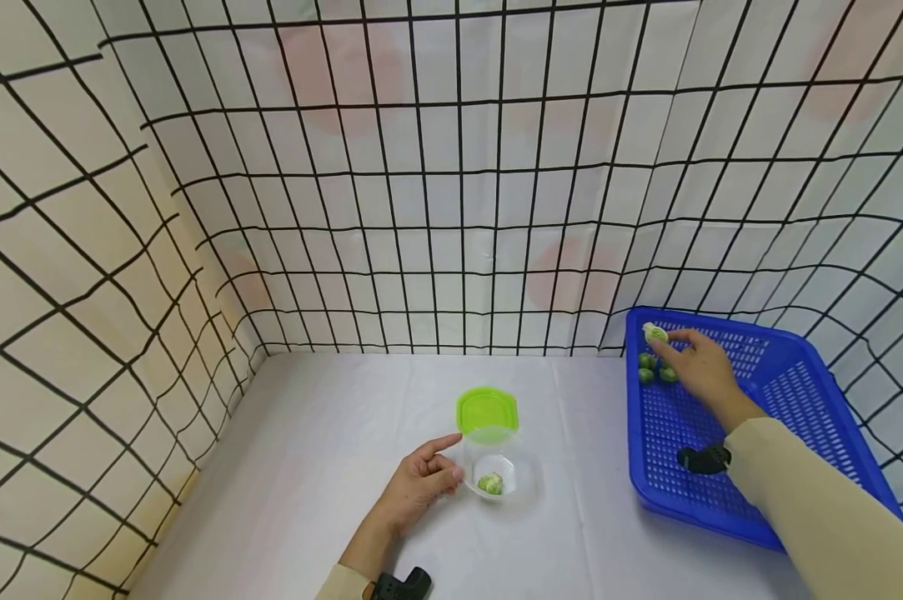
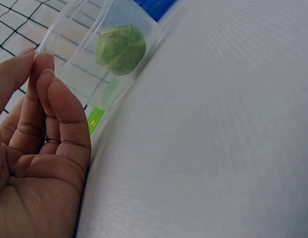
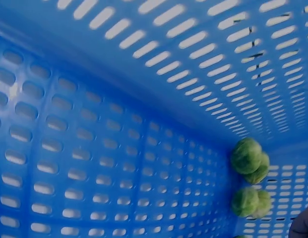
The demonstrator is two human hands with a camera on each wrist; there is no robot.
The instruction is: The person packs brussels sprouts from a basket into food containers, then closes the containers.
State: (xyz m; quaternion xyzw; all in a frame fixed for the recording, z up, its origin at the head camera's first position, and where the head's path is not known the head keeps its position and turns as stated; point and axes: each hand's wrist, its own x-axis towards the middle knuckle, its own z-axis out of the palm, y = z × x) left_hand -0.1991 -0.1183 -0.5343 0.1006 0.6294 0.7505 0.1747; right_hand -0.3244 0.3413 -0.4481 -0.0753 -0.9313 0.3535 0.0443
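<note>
A small clear plastic tub [image 1: 516, 477] stands on the table with one Brussels sprout [image 1: 490, 483] inside, seen closer through the wall in the left wrist view as a pale green sprout [image 2: 121, 49]. At the tub's left side, my left hand [image 1: 419, 487] pinches the rim between thumb and fingertips. Over the far left corner of the blue basket [image 1: 634, 442], my right hand [image 1: 697, 367] holds another Brussels sprout [image 1: 654, 332] in its fingertips. Several sprouts [image 1: 646, 376] lie below it in the basket; the right wrist view shows these green sprouts [image 3: 246, 155] against the slotted wall.
A bright green lid [image 1: 487, 408] lies on the white table [image 1: 323, 450] just behind the tub. Black wire grid panels [image 1: 459, 200] enclose the back and sides, and the basket stands close to the right one.
</note>
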